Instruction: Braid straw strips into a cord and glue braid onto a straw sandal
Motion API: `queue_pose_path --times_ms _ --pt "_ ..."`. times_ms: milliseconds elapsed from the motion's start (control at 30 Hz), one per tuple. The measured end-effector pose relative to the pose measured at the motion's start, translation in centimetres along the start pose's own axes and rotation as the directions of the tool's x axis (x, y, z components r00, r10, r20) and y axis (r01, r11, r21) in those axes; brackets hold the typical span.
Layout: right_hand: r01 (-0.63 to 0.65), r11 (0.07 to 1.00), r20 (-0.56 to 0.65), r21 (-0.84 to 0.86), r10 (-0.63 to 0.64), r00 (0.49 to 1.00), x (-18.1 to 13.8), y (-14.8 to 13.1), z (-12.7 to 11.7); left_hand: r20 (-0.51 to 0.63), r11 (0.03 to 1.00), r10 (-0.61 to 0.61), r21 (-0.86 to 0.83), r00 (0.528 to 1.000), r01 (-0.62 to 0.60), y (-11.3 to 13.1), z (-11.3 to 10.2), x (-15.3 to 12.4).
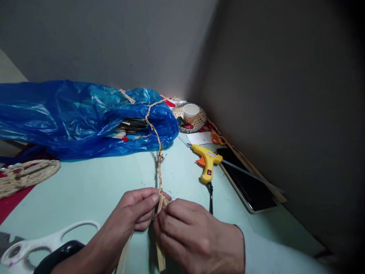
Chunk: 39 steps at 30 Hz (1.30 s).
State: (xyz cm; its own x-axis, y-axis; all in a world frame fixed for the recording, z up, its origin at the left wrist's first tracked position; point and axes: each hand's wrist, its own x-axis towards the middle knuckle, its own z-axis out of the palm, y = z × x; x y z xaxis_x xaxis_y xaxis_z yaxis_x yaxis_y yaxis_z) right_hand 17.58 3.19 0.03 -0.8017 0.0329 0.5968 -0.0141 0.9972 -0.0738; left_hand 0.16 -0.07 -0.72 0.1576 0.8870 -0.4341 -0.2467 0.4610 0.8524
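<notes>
A thin straw-coloured braid [160, 175] runs from the blue plastic bag [85, 118] down to my hands. My left hand [139, 209] pinches the lower end of the braid between thumb and fingers. Close beside it on the right, my right hand [191, 234] is closed on a flat straw strand [160, 257], its fingertips partly hidden. That strand hangs below the right hand, and another loose strand [124, 255] trails under my left wrist. Small stray fibres stick out of the braid higher up.
A yellow glue gun [209, 161] and a black-screened tablet [248, 182] lie to the right. Behind them are a woven tray [196, 125] holding a white cup [191, 110], and orange-handled scissors [217, 137]. White-handled scissors [54, 239] and a woven straw piece [31, 173] lie left.
</notes>
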Motion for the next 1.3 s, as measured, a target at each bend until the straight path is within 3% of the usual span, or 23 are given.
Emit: queue_pose_path --times_ms 67,133,167,233,300,333,400,567,667,733,833,1033,1133,1233,1300 --pt "-0.034 0.999 0.010 0.032 0.033 0.999 0.1 -0.1 -0.4 -0.026 0.999 0.007 0.032 1.000 -0.006 0.1 0.1 -0.2" --pt "-0.203 0.970 -0.022 0.130 0.208 0.978 0.3 -0.1 -1.3 -0.045 0.999 0.008 0.033 0.999 -0.007 0.1 0.3 -0.4" --pt "-0.342 0.922 -0.045 0.184 0.355 0.934 0.4 0.0 -1.7 -0.051 1.000 0.007 0.018 0.999 -0.006 0.1 0.4 -0.5" --pt "-0.612 0.733 0.001 0.297 0.641 0.768 0.6 0.3 -2.4 -0.066 1.000 0.007 -0.017 0.998 -0.008 0.0 0.5 -0.6" --pt "-0.759 0.522 0.209 0.389 0.752 0.625 0.9 0.7 -2.6 -0.078 0.999 0.001 -0.033 0.997 -0.004 -0.2 0.3 -0.6" --pt "-0.785 0.446 0.330 0.429 0.732 0.596 1.0 0.8 -2.4 -0.074 1.000 0.001 -0.030 0.997 -0.003 -0.2 0.2 -0.5" --pt "-0.789 0.371 0.451 0.489 0.667 0.593 1.1 0.9 -1.9 -0.054 1.000 0.021 0.011 0.998 -0.021 -0.4 0.0 -0.4" --pt "-0.798 0.455 0.370 0.396 0.716 0.592 1.0 0.2 -1.0 -0.114 0.950 0.172 0.283 0.979 -0.134 -0.6 -0.2 -0.4" --pt "-0.830 0.432 0.394 0.352 0.736 0.550 1.1 -0.2 -1.1 -0.132 0.903 0.225 0.401 0.965 -0.155 -0.8 0.0 -0.7" --pt "-0.843 0.402 0.407 0.357 0.746 0.528 1.3 -0.3 -1.1 -0.160 0.908 0.241 0.385 0.957 -0.164 -1.0 0.1 -0.9" --pt "-0.830 0.369 0.396 0.418 0.748 0.532 1.3 -0.1 -0.6 -0.179 0.884 0.273 0.435 0.945 -0.173 -1.1 0.3 -1.3" --pt "-0.805 0.310 0.352 0.507 0.778 0.521 1.2 0.6 0.6 -0.005 0.531 0.372 0.821 0.928 -0.209 0.5 0.3 -2.3" --pt "-0.787 0.243 0.383 0.567 0.768 0.513 1.1 0.5 0.9 0.027 0.391 0.413 0.897 0.910 -0.205 1.1 0.3 -2.5" --pt "-0.749 0.193 0.385 0.634 0.761 0.522 0.9 0.4 1.1 0.049 0.316 0.465 0.923 0.884 -0.217 1.0 0.6 -2.7" --pt "-0.725 0.192 0.364 0.661 0.764 0.533 0.9 0.4 1.1 0.098 0.223 0.530 0.942 0.842 -0.250 0.5 0.8 -2.9"
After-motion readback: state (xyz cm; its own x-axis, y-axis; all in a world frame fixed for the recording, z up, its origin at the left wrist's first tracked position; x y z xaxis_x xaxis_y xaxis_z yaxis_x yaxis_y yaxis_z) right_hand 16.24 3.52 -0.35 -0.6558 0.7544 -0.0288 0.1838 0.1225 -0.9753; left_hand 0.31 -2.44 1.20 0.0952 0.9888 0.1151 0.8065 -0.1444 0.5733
